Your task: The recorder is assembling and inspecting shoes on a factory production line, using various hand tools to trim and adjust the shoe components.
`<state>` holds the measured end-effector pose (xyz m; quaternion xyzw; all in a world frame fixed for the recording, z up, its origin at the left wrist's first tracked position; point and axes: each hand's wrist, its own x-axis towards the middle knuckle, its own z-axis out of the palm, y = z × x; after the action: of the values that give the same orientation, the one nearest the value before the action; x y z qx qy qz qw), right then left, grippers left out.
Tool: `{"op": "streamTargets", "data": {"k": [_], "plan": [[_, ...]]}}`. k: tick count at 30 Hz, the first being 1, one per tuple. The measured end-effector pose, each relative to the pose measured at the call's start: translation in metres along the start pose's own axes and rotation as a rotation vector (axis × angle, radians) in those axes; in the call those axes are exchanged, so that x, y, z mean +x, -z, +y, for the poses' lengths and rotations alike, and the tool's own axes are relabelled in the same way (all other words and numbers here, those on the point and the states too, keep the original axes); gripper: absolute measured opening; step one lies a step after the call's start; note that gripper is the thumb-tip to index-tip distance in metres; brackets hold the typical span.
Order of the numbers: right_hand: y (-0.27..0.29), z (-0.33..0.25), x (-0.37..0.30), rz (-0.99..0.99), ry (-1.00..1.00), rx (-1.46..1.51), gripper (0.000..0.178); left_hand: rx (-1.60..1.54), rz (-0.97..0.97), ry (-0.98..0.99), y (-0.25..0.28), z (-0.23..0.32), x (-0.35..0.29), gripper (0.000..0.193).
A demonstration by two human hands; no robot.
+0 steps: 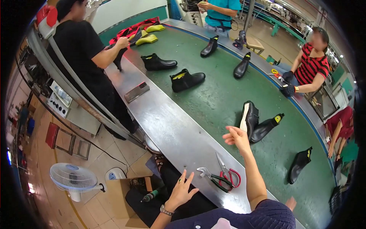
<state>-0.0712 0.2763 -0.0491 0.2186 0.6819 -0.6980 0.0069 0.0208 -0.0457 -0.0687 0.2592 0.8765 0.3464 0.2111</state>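
Note:
My right hand (pixel 237 139) reaches over the green conveyor belt (pixel 213 114), fingers spread and holding nothing. Just beyond it, a black ankle boot with a pale sole (pixel 248 116) lies on its side. Touching that one is a second black boot (pixel 265 128) with a yellow lining. My left hand (pixel 182 194), also open, hovers over my lap by the steel ledge (pixel 171 122). On the ledge between my arms rest pliers with dark green handles (pixel 218 182) and scissors with red handles (pixel 233 178), overlapping each other.
More black boots (pixel 188 81) stand along the belt. A phone (pixel 137 92) lies on the ledge. A person in black (pixel 85 49) works at the left; others sit or stand across the belt. At lower left are a fan (pixel 74 177) and a cardboard box (pixel 117 198).

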Motion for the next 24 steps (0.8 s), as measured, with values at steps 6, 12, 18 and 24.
{"op": "streamTargets", "data": {"k": [6,12,18,24], "plan": [[-0.12,-0.032,0.146,-0.122,0.333,-0.329,0.04,-0.11,-0.043,0.021,0.024,-0.014,-0.011,0.07],[-0.223,-0.05,0.28,0.192,0.786,-0.827,0.052,-0.131,0.047,0.159,0.043,-0.023,-0.027,0.066],[-0.226,-0.042,0.291,0.215,0.788,-0.754,0.026,-0.215,0.102,0.195,0.052,-0.026,-0.054,0.066],[-0.138,-0.062,0.246,0.069,0.909,-0.657,0.018,-0.185,0.152,0.059,0.055,-0.022,-0.067,0.063]]}}
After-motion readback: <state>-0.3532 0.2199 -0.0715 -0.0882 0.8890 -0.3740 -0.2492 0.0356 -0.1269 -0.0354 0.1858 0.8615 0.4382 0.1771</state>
